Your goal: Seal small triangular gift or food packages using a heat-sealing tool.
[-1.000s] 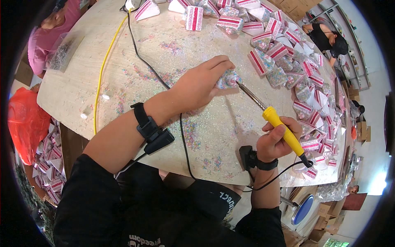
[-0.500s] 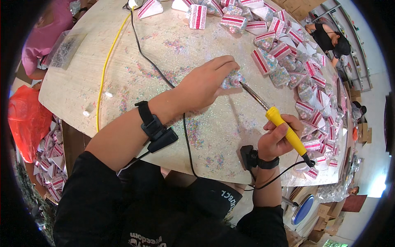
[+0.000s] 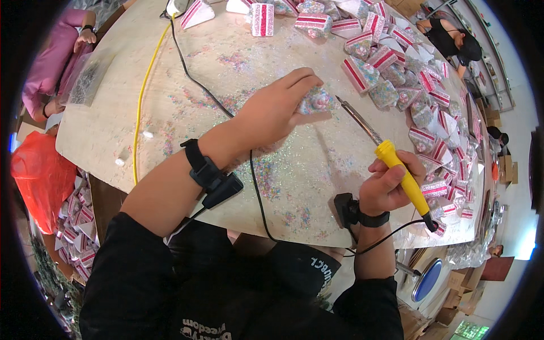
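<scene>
My left hand (image 3: 275, 110) is closed round a glittery toy cake slice (image 3: 316, 102), whose sprinkled face with a small pinkish bump shows past my fingers. A yellow-handled soldering iron (image 3: 403, 178) is gripped in my right hand (image 3: 391, 184), pointing up and to the left. Its metal tip is a short gap to the right of the cake slice, not touching it. From the handle's lower end a black cord runs down past my right wrist. Both wrists wear black straps with small black devices.
Many pink-and-white cake slices (image 3: 391, 73) lie heaped along the table's right and far side. Colourful sprinkles (image 3: 266, 175) litter the pale table (image 3: 306, 187). A yellow cable (image 3: 148, 73) and a black cord (image 3: 192, 73) cross it. Co-workers are at the left and upper right; a red bag (image 3: 39, 175) is at left.
The iron's tip has come away from the cake slice, as my right hand moved slightly right. My left hand has shifted a little left and tilted the slice, baring more of its face.
</scene>
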`<state>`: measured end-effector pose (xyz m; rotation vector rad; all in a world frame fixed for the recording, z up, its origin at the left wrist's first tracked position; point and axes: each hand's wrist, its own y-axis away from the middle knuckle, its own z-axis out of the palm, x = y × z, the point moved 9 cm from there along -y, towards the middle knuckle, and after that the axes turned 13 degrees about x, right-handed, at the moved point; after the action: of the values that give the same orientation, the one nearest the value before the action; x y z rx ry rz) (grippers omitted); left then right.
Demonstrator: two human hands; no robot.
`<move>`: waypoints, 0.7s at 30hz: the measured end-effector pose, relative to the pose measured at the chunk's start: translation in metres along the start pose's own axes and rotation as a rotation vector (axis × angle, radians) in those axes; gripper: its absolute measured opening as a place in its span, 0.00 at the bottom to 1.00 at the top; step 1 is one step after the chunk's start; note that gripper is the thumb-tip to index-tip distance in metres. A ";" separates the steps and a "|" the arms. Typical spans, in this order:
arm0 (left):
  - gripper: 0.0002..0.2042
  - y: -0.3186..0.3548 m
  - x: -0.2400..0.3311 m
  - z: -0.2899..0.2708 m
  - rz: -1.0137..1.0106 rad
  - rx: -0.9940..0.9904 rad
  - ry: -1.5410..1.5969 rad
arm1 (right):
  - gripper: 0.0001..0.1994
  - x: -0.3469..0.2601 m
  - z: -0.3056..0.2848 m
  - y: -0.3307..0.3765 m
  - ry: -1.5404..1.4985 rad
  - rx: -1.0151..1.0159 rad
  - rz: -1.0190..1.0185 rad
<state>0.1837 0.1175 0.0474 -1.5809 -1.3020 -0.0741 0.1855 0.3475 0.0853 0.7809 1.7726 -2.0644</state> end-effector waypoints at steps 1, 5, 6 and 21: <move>0.26 0.001 -0.002 0.002 -0.007 -0.008 -0.004 | 0.17 0.000 -0.004 -0.002 0.005 0.042 -0.005; 0.29 0.001 -0.002 0.002 -0.008 -0.019 -0.006 | 0.15 0.004 -0.002 0.002 -0.063 -0.018 0.065; 0.29 0.000 -0.001 0.003 -0.006 -0.024 -0.002 | 0.14 0.004 0.002 0.002 -0.061 -0.049 0.085; 0.30 0.000 -0.003 0.004 -0.033 -0.060 -0.022 | 0.13 0.012 0.004 0.007 -0.051 -0.135 0.121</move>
<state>0.1807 0.1179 0.0436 -1.6155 -1.3537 -0.1181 0.1794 0.3440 0.0727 0.7688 1.7703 -1.8503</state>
